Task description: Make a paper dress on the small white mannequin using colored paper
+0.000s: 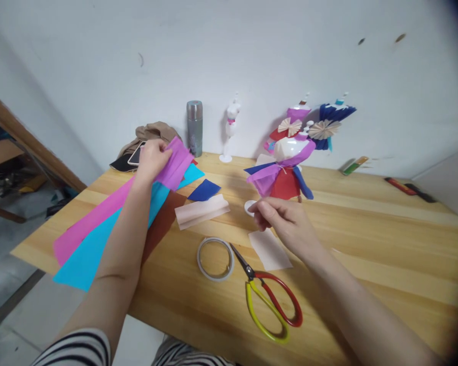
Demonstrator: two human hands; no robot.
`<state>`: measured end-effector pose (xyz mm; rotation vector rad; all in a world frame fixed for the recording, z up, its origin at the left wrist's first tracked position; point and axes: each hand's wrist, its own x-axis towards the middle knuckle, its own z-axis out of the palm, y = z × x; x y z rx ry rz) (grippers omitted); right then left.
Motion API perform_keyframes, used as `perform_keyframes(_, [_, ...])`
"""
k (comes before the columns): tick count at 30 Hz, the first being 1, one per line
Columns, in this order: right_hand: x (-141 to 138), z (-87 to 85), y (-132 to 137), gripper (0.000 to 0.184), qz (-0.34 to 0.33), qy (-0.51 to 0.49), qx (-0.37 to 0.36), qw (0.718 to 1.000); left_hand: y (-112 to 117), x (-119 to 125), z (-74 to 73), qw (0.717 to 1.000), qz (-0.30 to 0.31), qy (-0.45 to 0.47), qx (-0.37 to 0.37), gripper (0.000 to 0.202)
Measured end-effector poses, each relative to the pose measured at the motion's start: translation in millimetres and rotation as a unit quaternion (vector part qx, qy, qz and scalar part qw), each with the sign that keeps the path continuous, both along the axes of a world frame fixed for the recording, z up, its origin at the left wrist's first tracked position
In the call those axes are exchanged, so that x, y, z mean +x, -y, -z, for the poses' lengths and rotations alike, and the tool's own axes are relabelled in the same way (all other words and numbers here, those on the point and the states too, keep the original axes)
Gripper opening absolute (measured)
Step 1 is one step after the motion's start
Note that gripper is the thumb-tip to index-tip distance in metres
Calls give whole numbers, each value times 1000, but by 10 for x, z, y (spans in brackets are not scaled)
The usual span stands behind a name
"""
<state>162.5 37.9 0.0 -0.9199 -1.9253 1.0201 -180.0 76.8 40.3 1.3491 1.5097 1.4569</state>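
Note:
My left hand is stretched out to the far left of the wooden table, its fingers pinched on the end of a long pink paper strip. That strip lies over a light blue strip and a brown one. My right hand is closed on a small piece of pale paper I can barely make out, just in front of a mannequin figure dressed in purple, red and blue paper. A pale pink sheet lies under my right wrist.
A tape roll and red-and-yellow scissors lie near the front edge. A folded pale sheet and a blue scrap sit mid-table. At the back stand a steel flask, a bare white mannequin, a phone on cloth, and pens.

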Motion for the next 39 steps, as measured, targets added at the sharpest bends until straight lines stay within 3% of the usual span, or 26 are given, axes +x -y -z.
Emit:
perform_keyframes(2, [-3, 24, -5, 44, -4, 7, 0, 1000, 86, 200, -170, 998, -5, 30, 51, 15])
perform_keyframes(6, [-40, 63, -13, 53, 12, -19, -10, 1000, 270, 688, -331, 958, 190, 205, 57, 14])
perform_keyframes(9, [-59, 19, -3, 67, -1, -91, -23, 996, 327, 1002, -249, 929, 249, 273, 21, 17])
perform_keyframes(13, [-55, -102, 33, 66, -42, -176, -89, 979, 310, 1296, -27, 897, 323, 293, -67, 23])
perform_keyframes(19, [-25, -195, 46, 62, 41, -191, -92, 976, 382, 1476, 129, 861, 394, 297, -123, 51])
perform_keyframes(23, [8, -235, 42, 59, 31, -181, -104, 977, 450, 1484, 107, 868, 387, 277, -142, 51])
perform_keyframes(27, [64, -243, 9, 48, 63, -214, -110, 968, 407, 1466, 120, 880, 354, 293, -120, 50])
perform_keyframes(34, [103, -231, -46, 41, 75, -221, -120, 965, 376, 1480, 164, 875, 357, 311, -106, 53])
perform_keyframes(39, [98, -212, -49, 30, 88, -153, -92, 980, 453, 1573, 136, 861, 399, 292, -118, 54])
